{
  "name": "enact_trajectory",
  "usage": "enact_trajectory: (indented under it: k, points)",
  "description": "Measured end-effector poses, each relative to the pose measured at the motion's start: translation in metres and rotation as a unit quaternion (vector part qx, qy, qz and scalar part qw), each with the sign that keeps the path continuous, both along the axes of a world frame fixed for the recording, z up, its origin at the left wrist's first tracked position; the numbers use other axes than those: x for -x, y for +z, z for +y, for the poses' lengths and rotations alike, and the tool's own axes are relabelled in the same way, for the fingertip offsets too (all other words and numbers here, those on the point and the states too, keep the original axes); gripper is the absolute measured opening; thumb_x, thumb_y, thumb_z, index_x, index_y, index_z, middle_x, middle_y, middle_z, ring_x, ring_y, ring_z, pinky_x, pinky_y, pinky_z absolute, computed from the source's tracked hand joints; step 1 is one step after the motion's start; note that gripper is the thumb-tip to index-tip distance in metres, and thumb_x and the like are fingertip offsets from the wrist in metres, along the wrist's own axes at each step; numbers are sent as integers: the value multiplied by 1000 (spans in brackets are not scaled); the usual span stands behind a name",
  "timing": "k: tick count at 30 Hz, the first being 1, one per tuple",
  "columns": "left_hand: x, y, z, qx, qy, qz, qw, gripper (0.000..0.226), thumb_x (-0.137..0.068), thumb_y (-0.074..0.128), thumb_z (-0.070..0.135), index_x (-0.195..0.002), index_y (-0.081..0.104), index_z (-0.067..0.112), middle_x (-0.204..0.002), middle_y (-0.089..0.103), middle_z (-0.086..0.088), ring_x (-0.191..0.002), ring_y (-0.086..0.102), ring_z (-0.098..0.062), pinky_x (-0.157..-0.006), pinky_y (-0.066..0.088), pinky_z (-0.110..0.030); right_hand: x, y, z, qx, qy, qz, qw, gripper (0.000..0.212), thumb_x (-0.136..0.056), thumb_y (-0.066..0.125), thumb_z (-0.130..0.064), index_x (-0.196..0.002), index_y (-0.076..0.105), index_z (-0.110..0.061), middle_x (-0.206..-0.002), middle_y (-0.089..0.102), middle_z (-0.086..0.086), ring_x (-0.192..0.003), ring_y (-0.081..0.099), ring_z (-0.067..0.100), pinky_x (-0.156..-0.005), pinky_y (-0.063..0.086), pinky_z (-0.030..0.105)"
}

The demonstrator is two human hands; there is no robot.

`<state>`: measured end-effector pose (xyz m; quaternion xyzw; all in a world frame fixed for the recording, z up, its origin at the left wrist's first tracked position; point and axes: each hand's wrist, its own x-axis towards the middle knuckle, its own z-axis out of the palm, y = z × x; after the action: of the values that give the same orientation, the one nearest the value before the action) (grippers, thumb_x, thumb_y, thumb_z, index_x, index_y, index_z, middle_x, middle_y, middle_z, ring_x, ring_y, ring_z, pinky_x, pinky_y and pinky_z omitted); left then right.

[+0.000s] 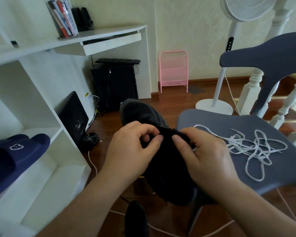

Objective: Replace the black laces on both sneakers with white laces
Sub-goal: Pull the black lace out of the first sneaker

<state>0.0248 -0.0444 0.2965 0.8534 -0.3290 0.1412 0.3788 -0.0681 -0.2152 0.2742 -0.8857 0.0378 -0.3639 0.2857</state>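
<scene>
White shelving (41, 106) is seen along the left, with a pair of navy slippers (12, 158) laid on a lower shelf, and a grey-blue chair (246, 127) is set at the right. On the chair seat a tangle of white laces (249, 149) is spread, one strand being led back toward the right hand. A black sneaker (161, 159) is held up between the shelving and the chair, its toe pointed away from the wearer of the camera, and what may be the second sneaker (135, 219) is glimpsed on the floor below. The left hand (132, 151) is curled over the upper of the held sneaker, thumb and forefinger pinched at the eyelet area. The right hand (207, 154) is closed on the opposite side, and a white lace end appears to be pinched beneath its fingers. Whether any black lace remains in the eyelets cannot be told against the dark upper. The step in hand is judged to be the threading of a white lace into this first sneaker; next, the tip would need to be aligned with an eyelet and drawn through evenly.
</scene>
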Motion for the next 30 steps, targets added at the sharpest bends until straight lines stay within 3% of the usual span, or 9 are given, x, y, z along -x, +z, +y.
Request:
enact_trajectory:
  k: [2, 5, 7, 11, 15, 23, 25, 28, 30]
  points:
    - [-2, 0, 0, 67, -46, 132, 988, 9, -86, 73, 34, -78, 69, 36, -73, 58, 14, -65, 55, -2, -60, 41, -13, -1, -2, -4, -35, 1, 10, 999, 22, -100, 54, -48, -93, 68, -32, -74, 64, -15, -74, 61, 3, -64, 45, 19]
    - [-7, 5, 8, 289, -221, 354, 862, 12, -68, 54, 21, -63, 44, 18, -69, 38, -5, -65, 39, -19, -62, 40, -25, -4, -3, -19, -142, -8, 21, 990, 13, -100, 61, -45, -90, 68, -40, -80, 69, -21, -78, 66, -3, -62, 45, 9]
    - [-10, 9, 15, 346, -254, 375, 822, 24, -68, 53, 29, -63, 34, 16, -75, 27, -12, -74, 27, -29, -70, 36, -36, -3, -3, -26, -175, 3, 26, 984, 13, -99, 65, -39, -88, 70, -42, -83, 71, -22, -78, 67, -3, -61, 46, 8]
    - [-14, 5, 13, 139, -130, 239, 952, 37, -94, 47, 42, -64, 52, 22, -74, 50, 3, -72, 50, -15, -76, 39, -37, 0, -3, -18, -62, 10, 2, 998, 12, -100, 60, -44, -96, 67, -36, -80, 67, -18, -75, 64, -2, -59, 44, 11]
    - [-6, -1, 5, -39, 0, 95, 995, 37, -83, 48, 73, -90, 74, 47, -91, 59, 17, -92, 59, 1, -72, 44, -24, 0, -2, -6, 4, 2, 0, 1000, 22, -99, 56, -43, -91, 69, -27, -73, 62, -13, -71, 57, 6, -61, 44, 21]
    - [1, 2, -2, 71, -45, 115, 990, 11, -89, 72, 43, -79, 76, 44, -90, 64, 14, -88, 64, -4, -72, 41, -14, -1, -1, -4, 3, -12, 2, 1000, 21, -101, 55, -44, -93, 68, -30, -72, 63, -14, -71, 60, 7, -59, 43, 20]
    - [1, 9, 5, 145, -170, 225, 948, 10, -75, 70, 35, -66, 73, 31, -84, 63, 10, -78, 61, -9, -74, 44, -24, -3, -3, -18, -80, -33, 19, 996, 18, -100, 56, -48, -94, 67, -35, -72, 65, -18, -74, 63, 1, -57, 42, 14]
    - [0, 22, 24, 189, -370, 345, 841, 11, -66, 57, 24, -56, 60, 24, -77, 49, -1, -75, 43, -36, -74, 39, -54, -5, -7, -38, -137, -52, 46, 988, 14, -99, 60, -45, -94, 69, -34, -79, 68, -21, -76, 64, -2, -60, 48, 25]
    - [-5, 27, 30, 139, -361, 316, 866, 17, -74, 54, 26, -57, 56, 28, -75, 50, 0, -76, 46, -35, -77, 40, -48, -3, -7, -40, -110, -60, 39, 991, 17, -99, 59, -45, -95, 69, -32, -74, 67, -16, -72, 64, 1, -57, 49, 30]
